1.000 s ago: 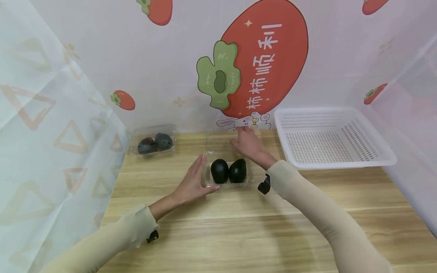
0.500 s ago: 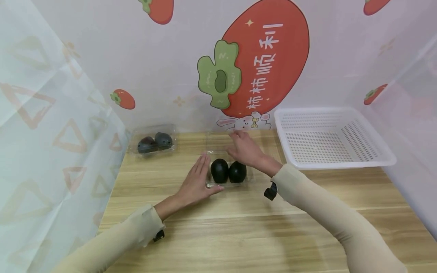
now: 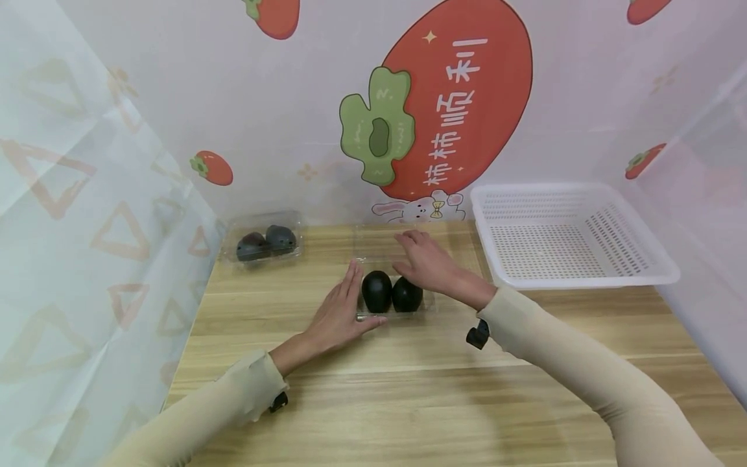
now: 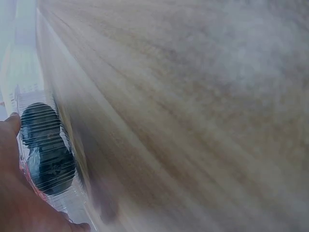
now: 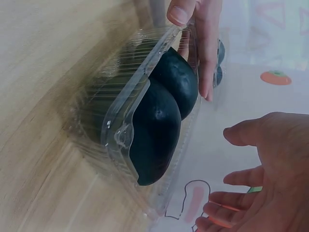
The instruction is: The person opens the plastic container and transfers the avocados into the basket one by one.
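Observation:
Two dark, nearly black egg-shaped avocados (image 3: 377, 292) lie side by side in a clear plastic clamshell box (image 3: 430, 300). Its transparent lid (image 3: 373, 242) is folded back toward the wall. My left hand (image 3: 334, 319) rests against the box's left end, with straight fingers along the side and the thumb at the front edge. The right wrist view shows that left hand (image 5: 207, 43) touching the box's far end. My right hand (image 3: 430, 264) hovers by the back right of the avocados, its fingers loosely bent and holding nothing; the right wrist view shows a gap between it and the avocados.
Another clear box (image 3: 270, 220) holding two dark fruits stands at the back left. At the back right is a white perforated basket (image 3: 583, 283). Printed cloth walls (image 3: 280, 130) enclose the back and sides of the wooden table (image 3: 408, 402).
My right hand has drawn back from the lid, toward me and slightly right, and its fingers have loosened. My left hand has shifted slightly right against the box. The avocados stay in place.

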### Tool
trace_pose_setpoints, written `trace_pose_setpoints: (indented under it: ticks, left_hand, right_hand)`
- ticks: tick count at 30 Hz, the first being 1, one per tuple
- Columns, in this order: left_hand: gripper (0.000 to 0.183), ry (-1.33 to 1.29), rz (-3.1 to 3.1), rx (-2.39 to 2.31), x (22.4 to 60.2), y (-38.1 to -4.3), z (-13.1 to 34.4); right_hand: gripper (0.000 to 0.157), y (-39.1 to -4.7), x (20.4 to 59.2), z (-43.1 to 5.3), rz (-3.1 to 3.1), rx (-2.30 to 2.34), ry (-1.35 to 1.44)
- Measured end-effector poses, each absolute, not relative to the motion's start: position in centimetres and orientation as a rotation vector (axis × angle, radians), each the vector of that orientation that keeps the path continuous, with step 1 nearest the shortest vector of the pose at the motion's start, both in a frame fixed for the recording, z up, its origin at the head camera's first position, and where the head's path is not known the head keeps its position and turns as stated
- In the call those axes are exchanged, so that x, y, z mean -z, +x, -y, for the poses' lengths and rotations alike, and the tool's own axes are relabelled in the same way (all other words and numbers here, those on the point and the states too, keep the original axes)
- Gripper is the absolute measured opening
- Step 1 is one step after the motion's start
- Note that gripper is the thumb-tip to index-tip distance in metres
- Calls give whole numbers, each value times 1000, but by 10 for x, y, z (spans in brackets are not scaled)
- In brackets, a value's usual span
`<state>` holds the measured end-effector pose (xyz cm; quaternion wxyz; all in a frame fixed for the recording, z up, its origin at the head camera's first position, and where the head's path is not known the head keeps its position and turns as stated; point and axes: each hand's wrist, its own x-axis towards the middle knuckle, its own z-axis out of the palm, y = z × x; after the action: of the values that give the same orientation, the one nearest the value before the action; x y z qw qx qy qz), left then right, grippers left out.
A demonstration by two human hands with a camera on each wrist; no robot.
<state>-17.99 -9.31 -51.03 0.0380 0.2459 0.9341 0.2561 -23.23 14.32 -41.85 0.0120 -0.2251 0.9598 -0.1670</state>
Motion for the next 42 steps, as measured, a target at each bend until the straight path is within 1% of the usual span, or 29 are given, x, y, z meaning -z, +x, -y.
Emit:
trace_pose_setpoints:
  ticks: [7, 18, 23, 34, 42]
  left_hand:
    - [117, 746, -2868, -831, 512, -178, 94]
    - [118, 711, -2857, -771, 514, -178, 94]
    - [116, 713, -2850, -780, 512, -178, 94]
    - [116, 671, -2788, -922, 514, -177, 94]
    - [118, 665, -2792, -942, 514, -177, 92]
  right_hand:
    - [66, -229, 418, -150, -2987, 515, -769]
    - [87, -224, 417, -159, -2888, 390, -834]
    - [93, -220, 417, -162, -2860, 319, -865]
    - [90, -219, 422, -161, -2828, 300, -915]
    - [88, -217, 425, -159, -2797, 255, -900]
